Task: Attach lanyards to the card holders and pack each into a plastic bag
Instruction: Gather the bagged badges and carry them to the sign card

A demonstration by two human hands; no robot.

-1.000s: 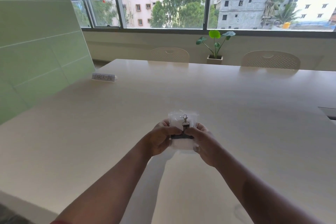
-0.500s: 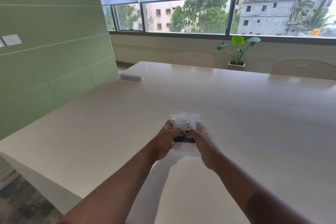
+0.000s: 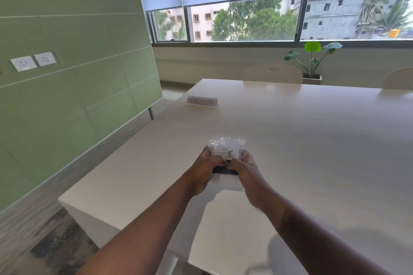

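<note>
Now both hands meet over the near middle of the pale worktop (image 3: 312,140), holding one clear plastic bag (image 3: 226,182) up in front of the person. The left hand (image 3: 204,171) grips the bag's left side, its fingers (image 3: 206,154) curled round behind, and the right hand (image 3: 245,169) grips the right side likewise. Both thumbs pinch together at the centre, just below a metal swivel clip (image 3: 229,154) that shows through the film. Under the thumbs lies the dark bundle of the lanyard (image 3: 224,171), and the pale card holder (image 3: 218,152) seems to sit behind the clip. The bag's crumpled mouth points away, toward the far side.

By my reading the contents are already in, and the step in hand is settling them and closing the bag. To do it well, press the lanyard flat and low so nothing crosses the mouth, squeeze out trapped air, then run the thumbs outward along the seal from the centre to each edge. Whether the bag has a zip strip I cannot tell.

A "CHECK-IN" sign (image 3: 202,101) stands far left on the worktop, well apart.
</note>
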